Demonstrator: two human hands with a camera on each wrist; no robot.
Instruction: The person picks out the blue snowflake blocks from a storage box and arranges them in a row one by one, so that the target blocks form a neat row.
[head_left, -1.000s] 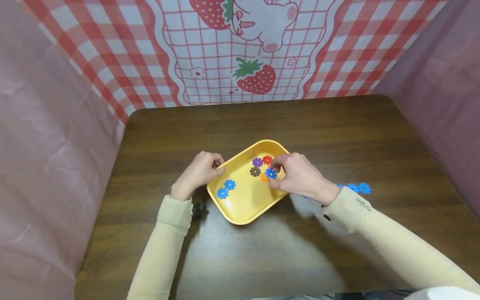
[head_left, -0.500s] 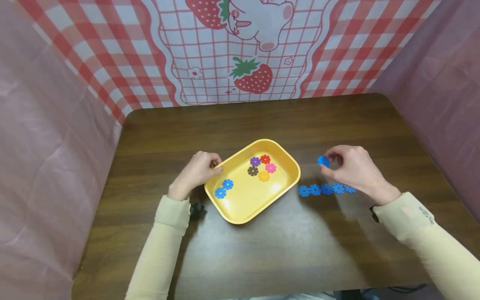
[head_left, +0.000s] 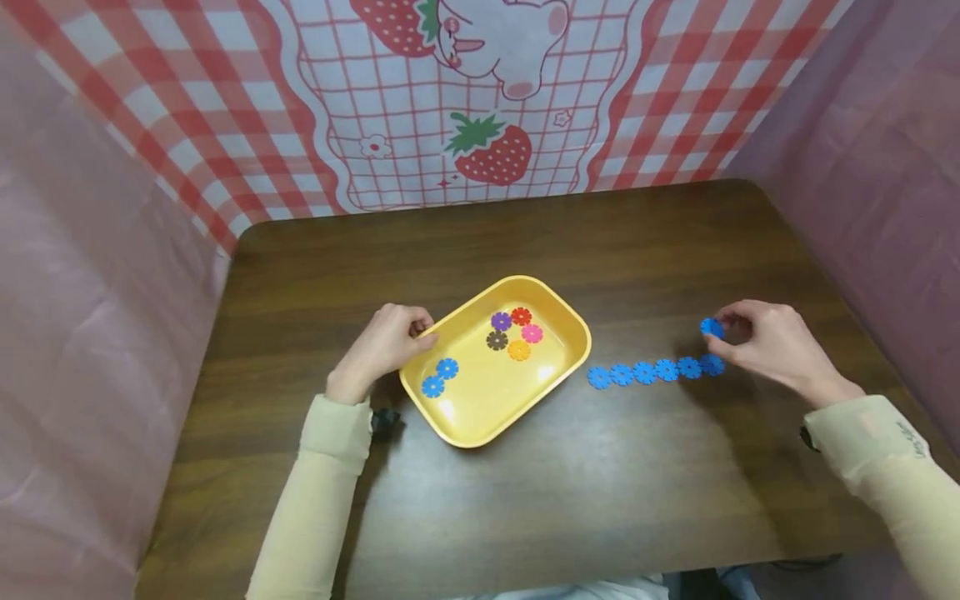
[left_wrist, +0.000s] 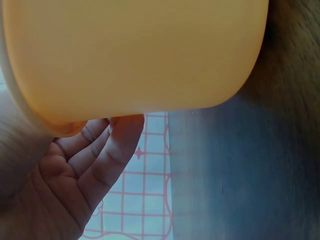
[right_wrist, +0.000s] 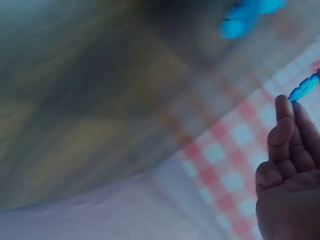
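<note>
Centrally, on a brown table, sits a yellow tray, with a row of blue flower discs at right. The left hand grips the tray's left rim; the right hand pinches another disc above the row's end.

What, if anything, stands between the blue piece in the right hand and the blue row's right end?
No separate object is visible. In the head view, only the thumb of the right hand shows between the pinched blue piece and the blue row; the yellow tray sits beyond the row's left end.
</note>
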